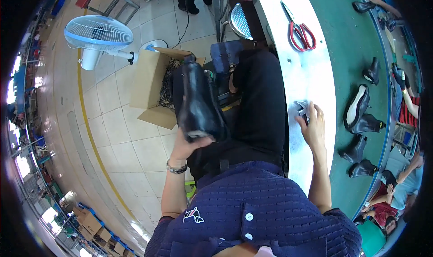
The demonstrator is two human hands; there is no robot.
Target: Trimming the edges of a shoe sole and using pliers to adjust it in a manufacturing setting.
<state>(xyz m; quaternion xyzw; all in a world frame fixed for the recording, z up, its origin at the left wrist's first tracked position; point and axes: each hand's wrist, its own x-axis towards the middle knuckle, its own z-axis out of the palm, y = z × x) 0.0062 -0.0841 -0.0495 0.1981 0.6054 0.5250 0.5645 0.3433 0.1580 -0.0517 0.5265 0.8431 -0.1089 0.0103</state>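
Your left hand (186, 145) grips the black boot (198, 99) by its near end, to the left of the worktop (311, 78). Your right hand (313, 124) is at the worktop, with fingers curved about a small metal tool (302, 111); whether they are closed firmly on it, I cannot tell. The boot could perhaps slip, because only one hand supports it and its surface looks smooth. If the tool is sharp, a careless approach might scratch this surface.
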